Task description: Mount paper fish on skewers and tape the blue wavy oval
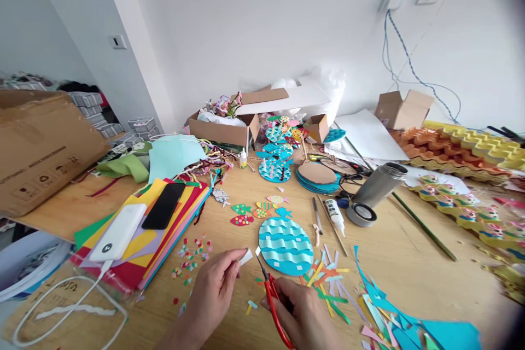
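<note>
Low in the middle of the head view, my left hand (219, 287) pinches a small white strip (246, 256); whether it is paper or foam tape I cannot tell. My right hand (301, 309) grips red-handled scissors (271, 290), blades pointing up and left. A tiny white square (258, 251) shows at the blade tips, close to the strip. Just beyond lies a blue oval disc (286, 269) with wavy pale-blue paper bands and several white squares on it. Several decorated paper fish (241, 220) rest behind the disc.
Coloured sheets (164, 251) carry a black phone (164, 206) and a white power bank (118, 232) at left. Paper scraps (406, 311) lie at right. Farther back are a glue bottle (334, 217), steel flask (379, 185), cardboard discs (318, 175) and egg trays (463, 150).
</note>
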### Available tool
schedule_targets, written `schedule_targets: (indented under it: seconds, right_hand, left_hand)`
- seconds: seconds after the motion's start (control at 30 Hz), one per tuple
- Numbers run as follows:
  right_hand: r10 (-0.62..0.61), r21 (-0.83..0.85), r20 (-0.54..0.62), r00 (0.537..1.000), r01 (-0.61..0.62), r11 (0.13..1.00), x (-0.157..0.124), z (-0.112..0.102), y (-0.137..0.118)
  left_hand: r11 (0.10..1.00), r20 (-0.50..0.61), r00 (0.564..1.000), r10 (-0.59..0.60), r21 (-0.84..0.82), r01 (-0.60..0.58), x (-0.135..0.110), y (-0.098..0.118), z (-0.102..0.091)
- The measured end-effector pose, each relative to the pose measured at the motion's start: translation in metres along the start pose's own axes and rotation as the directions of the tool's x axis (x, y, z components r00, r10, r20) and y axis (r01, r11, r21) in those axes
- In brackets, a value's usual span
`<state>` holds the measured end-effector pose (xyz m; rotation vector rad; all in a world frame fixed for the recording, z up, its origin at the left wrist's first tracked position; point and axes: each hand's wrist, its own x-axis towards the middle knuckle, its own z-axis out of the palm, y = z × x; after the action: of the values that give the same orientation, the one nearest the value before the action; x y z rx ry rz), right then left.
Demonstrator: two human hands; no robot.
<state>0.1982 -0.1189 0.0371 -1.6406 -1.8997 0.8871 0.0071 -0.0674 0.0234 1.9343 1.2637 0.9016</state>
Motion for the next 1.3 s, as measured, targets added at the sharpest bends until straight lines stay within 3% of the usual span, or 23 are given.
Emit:
schedule_targets:
  seconds: [0.13, 0.27, 0.33, 0.47, 0.57, 0.63, 0.8, 1.0, 1.1, 1.3]
  right_hand:
    - [-0.104, -0.238, -0.057, 0.993, 0.088, 0.967, -0.006, 0.0, 0.007]
    - [-0.288, -0.431, -0.118, 0.95, 0.212, 0.877, -0.012, -0.001, 0.015]
    - [-0.367, -0.504, -0.129, 0.921, 0.258, 0.824, -0.014, -0.003, 0.018]
    - [-0.468, -0.6, -0.109, 0.877, 0.317, 0.734, -0.018, -0.007, 0.018]
    - [-0.521, -0.635, -0.075, 0.85, 0.362, 0.683, -0.019, -0.009, 0.015]
    - [-0.54, -0.655, -0.053, 0.84, 0.379, 0.653, -0.02, -0.01, 0.013]
    - [-0.553, -0.7, -0.019, 0.833, 0.384, 0.602, -0.023, -0.011, 0.01]
    - [-0.548, -0.723, -0.027, 0.836, 0.362, 0.588, -0.027, -0.008, 0.016]
    - [-0.482, -0.712, -0.008, 0.876, 0.333, 0.618, -0.03, -0.007, 0.022]
    - [-0.264, -0.7, 0.163, 0.951, 0.3, 0.648, -0.045, 0.002, 0.042]
  left_hand:
    - [0.982, -0.031, 0.996, 0.084, 0.171, -0.077, -0.009, -0.011, 0.005]
    - [0.963, 0.135, 0.985, 0.111, 0.23, -0.14, -0.017, -0.008, 0.008]
    - [0.971, 0.17, 0.979, 0.11, 0.194, -0.142, -0.017, -0.001, 0.005]
    - [1.0, 0.042, 0.999, 0.013, 0.025, -0.014, -0.006, 0.014, -0.005]
    - [0.975, 0.101, 0.99, -0.096, -0.19, 0.114, 0.007, 0.024, -0.01]
    - [0.952, 0.151, 0.978, -0.146, -0.248, 0.18, 0.013, 0.028, -0.008]
    - [0.901, 0.233, 0.942, -0.24, -0.308, 0.306, 0.017, 0.03, 0.006]
    - [0.845, 0.266, 0.934, -0.238, -0.418, 0.334, 0.016, 0.03, 0.013]
    - [0.829, 0.251, 0.938, -0.24, -0.45, 0.333, 0.017, 0.03, 0.015]
    - [0.769, 0.242, 0.921, -0.305, -0.508, 0.388, 0.025, 0.033, 0.015]
